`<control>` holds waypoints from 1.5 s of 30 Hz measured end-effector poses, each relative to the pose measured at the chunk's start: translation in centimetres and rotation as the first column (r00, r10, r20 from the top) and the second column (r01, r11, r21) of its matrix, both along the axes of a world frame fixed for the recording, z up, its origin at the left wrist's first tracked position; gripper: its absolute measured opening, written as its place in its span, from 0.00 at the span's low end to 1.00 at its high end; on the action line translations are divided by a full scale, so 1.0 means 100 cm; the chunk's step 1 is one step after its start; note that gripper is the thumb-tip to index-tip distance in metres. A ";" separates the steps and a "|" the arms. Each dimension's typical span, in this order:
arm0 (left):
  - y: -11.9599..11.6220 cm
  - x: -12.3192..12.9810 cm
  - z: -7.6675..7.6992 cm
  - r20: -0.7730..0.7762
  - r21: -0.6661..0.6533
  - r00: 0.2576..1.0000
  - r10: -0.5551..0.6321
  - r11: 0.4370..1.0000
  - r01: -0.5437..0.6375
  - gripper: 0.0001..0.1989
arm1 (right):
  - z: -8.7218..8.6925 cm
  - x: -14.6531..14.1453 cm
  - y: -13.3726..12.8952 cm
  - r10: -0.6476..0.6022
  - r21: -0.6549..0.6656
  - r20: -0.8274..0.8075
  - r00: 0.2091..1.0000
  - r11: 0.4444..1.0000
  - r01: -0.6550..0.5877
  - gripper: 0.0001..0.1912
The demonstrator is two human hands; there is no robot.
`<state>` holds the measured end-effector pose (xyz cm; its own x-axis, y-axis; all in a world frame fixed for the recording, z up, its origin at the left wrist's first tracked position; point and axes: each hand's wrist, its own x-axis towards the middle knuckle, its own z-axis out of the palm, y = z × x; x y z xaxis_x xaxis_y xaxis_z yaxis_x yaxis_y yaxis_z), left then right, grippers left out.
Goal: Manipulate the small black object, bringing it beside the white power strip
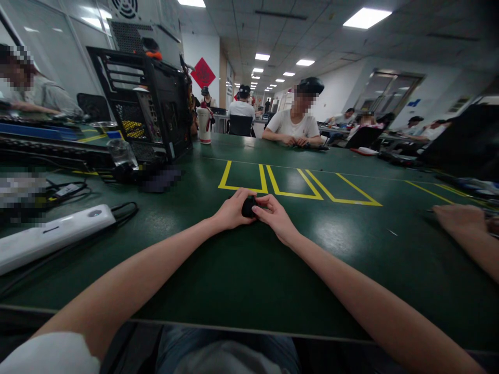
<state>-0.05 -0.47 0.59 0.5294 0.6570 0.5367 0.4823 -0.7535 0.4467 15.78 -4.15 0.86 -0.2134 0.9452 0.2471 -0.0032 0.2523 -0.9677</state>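
Between my two hands is a small, rounded black object [248, 208], whose kind I cannot make out. My left hand [232, 210] curls around its left side, thumb and fingers closed on it. From the other side my right hand [275, 215] pinches its edge with thumb and fingertips. Both hands are low over the green tabletop [249, 270], just in front of the yellow tape outlines [294, 196]. Parts of the black object are covered by my fingers.
At left lie a white power strip [58, 234] with cables and a black computer case [156, 109]. A white cup [204, 124] stands behind. Another person's hand [462, 221] rests at the right. A person [294, 124] sits across the table.
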 end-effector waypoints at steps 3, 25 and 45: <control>0.000 0.000 0.000 -0.006 0.009 1.000 0.008 1.000 -0.008 0.29 | -0.002 -0.001 0.003 -0.056 -0.031 -0.001 0.998 0.998 0.056 0.13; 0.001 0.000 -0.001 -0.019 0.014 1.000 0.017 1.000 -0.017 0.30 | -0.006 -0.001 0.010 -0.075 -0.107 0.049 0.996 0.991 0.080 0.17; -0.001 0.000 0.003 -0.023 -0.018 1.000 0.015 1.000 -0.015 0.30 | -0.003 0.002 0.007 -0.040 -0.104 0.059 0.997 0.993 0.046 0.18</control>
